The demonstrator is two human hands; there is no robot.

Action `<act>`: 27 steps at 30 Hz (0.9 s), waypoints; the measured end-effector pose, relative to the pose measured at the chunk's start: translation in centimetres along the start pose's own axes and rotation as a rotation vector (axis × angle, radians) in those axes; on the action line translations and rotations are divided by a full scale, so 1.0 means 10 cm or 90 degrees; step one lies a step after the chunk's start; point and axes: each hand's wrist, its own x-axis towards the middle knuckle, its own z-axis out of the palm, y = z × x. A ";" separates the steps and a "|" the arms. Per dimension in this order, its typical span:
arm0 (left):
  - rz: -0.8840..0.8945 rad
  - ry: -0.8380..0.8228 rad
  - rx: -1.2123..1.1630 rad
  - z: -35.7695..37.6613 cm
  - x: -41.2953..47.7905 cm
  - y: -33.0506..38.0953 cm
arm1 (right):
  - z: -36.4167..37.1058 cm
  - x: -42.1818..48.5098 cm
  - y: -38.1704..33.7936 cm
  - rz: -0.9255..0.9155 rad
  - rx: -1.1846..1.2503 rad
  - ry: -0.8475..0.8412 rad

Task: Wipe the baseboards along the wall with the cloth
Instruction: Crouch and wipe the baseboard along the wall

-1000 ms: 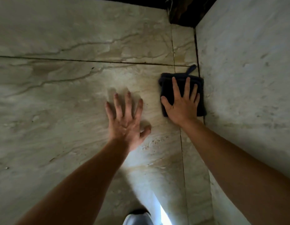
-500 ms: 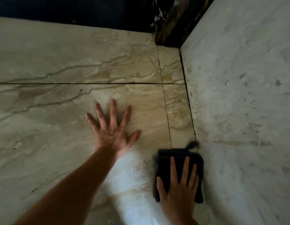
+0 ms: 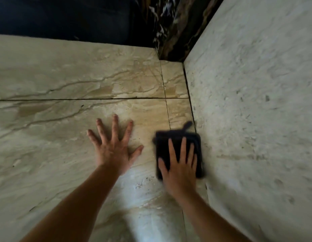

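Note:
A dark folded cloth (image 3: 162,145) with a small loop at its top lies flat on the beige marble floor, its right edge against the foot of the pale wall (image 3: 256,110). My right hand (image 3: 179,165) presses flat on the cloth with fingers spread; the cloth and hand are blurred by motion. My left hand (image 3: 115,147) rests flat on the floor tile to the left of the cloth, fingers spread, holding nothing. No separate baseboard strip is visible; the wall meets the floor at a dark seam (image 3: 190,95).
Beige veined marble floor tiles (image 3: 64,81) with dark grout lines fill the left and middle. A dark marble block (image 3: 171,32) stands in the far corner, with a dark area (image 3: 61,16) along the far edge of the floor.
My right hand with the cloth slid back along the wall seam toward me, then forward again a little. My left hand stayed planted on the floor while the view shifted.

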 end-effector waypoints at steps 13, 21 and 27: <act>-0.017 -0.041 0.012 0.00 0.07 -0.01 | -0.43 1.62 -0.29 -0.005 0.031 0.004; -0.015 -0.145 0.034 -0.21 0.13 0.02 | -0.45 1.56 -0.35 -0.022 0.001 -0.030; -0.007 -0.101 0.031 -0.22 0.15 -0.09 | 0.02 0.30 -0.15 -0.009 0.006 0.033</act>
